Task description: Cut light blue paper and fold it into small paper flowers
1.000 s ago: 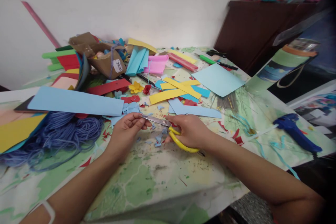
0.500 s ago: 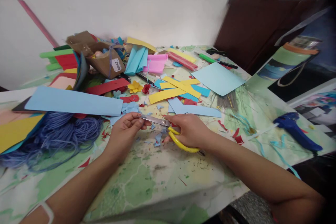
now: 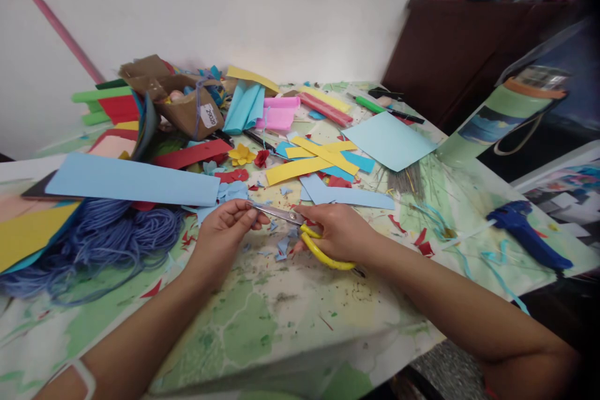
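Observation:
My right hand (image 3: 342, 231) grips a pair of scissors (image 3: 323, 254) by the yellow handles, fingers closed round them. The metal blades point left and lie nearly together, their tips reaching my left hand (image 3: 234, 225). That hand is closed in a pinch at the tips; whatever sits between its fingers is too small or hidden to make out. Small blue paper scraps (image 3: 282, 247) lie on the table below the blades. Behind my left hand are cut blue paper pieces (image 3: 233, 190) and a long light-blue paper strip (image 3: 135, 180).
Blue yarn (image 3: 126, 244) lies at left, with a cardboard box (image 3: 187, 109) behind. Yellow strips (image 3: 300, 169), a pale-blue sheet (image 3: 391, 140) and a yellow paper flower (image 3: 242, 154) lie further back. At right are a blue glue gun (image 3: 534, 234) and a green bottle (image 3: 504, 112).
Almost nothing differs. Both hands and the scissors hold nearly the same position, with only a very slight shift of the left fingers and of the view.

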`<state>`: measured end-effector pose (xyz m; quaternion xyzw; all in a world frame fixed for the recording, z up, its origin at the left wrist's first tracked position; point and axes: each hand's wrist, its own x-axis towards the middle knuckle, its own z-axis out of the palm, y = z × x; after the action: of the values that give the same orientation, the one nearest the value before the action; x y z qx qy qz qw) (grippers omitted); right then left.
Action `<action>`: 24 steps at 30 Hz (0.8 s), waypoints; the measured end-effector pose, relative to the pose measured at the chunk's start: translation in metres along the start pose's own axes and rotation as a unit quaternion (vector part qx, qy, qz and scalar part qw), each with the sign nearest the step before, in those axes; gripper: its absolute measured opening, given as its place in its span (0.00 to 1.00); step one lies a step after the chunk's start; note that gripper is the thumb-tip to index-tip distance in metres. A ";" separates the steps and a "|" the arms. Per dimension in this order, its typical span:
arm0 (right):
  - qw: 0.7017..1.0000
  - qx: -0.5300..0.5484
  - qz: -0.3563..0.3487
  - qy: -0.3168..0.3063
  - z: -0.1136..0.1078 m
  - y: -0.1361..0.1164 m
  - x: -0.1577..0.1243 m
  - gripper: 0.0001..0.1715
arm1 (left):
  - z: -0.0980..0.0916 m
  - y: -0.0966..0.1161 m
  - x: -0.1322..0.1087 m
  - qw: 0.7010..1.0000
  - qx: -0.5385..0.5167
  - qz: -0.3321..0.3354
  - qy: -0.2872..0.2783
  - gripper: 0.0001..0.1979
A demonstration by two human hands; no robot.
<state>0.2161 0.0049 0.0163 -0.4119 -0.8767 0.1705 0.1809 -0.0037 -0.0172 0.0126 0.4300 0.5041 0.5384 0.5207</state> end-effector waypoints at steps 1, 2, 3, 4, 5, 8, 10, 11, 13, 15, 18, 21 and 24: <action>1.000 -0.002 0.001 0.001 0.000 0.000 0.000 0.27 | 0.000 0.000 0.000 1.000 0.000 0.000 0.001 0.09; 1.000 -0.003 0.001 0.002 0.000 0.000 0.000 0.28 | 0.000 0.001 0.000 1.000 0.002 0.000 0.002 0.09; 1.000 -0.004 0.002 0.004 0.000 0.000 0.000 0.29 | 0.000 0.001 0.000 1.000 0.004 0.000 0.005 0.09; 1.000 -0.005 0.001 0.006 0.000 -0.001 0.000 0.30 | 0.000 0.001 0.000 1.000 0.007 -0.001 0.008 0.09; 1.000 -0.007 -0.001 0.007 -0.001 -0.001 0.000 0.31 | 0.000 0.001 0.000 1.000 0.009 -0.001 0.010 0.09; 1.000 -0.012 -0.009 0.011 -0.002 -0.001 0.000 0.33 | 0.000 0.000 0.001 1.000 0.011 -0.003 0.013 0.10; 1.000 -0.014 -0.013 0.010 -0.003 -0.001 0.000 0.33 | 0.000 -0.001 0.001 1.000 0.006 -0.005 0.016 0.10; 1.000 -0.015 -0.015 0.009 -0.003 -0.001 0.000 0.33 | 0.000 -0.001 0.000 1.000 0.003 -0.007 0.019 0.10; 1.000 -0.019 -0.019 0.007 -0.003 -0.001 0.000 0.33 | 0.001 -0.001 0.000 1.000 -0.001 -0.011 0.022 0.09; 0.999 -0.022 -0.021 0.006 -0.002 -0.001 0.000 0.33 | 0.001 -0.001 0.000 1.000 -0.003 -0.013 0.021 0.09; 1.000 -0.020 -0.021 0.004 -0.001 0.000 0.000 0.33 | 0.001 -0.001 0.000 1.000 -0.007 -0.015 0.018 0.09; 1.000 -0.017 -0.014 -0.006 0.000 0.001 0.000 0.31 | 0.000 -0.002 0.001 1.000 -0.003 -0.018 0.017 0.09; 1.000 -0.019 -0.004 -0.009 0.001 0.001 0.000 0.31 | 0.000 -0.003 0.001 1.000 0.003 -0.016 0.015 0.09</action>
<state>0.2161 0.0050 0.0153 -0.4106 -0.8828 0.1571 0.1658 -0.0037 -0.0163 0.0100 0.4151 0.5208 0.5347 0.5202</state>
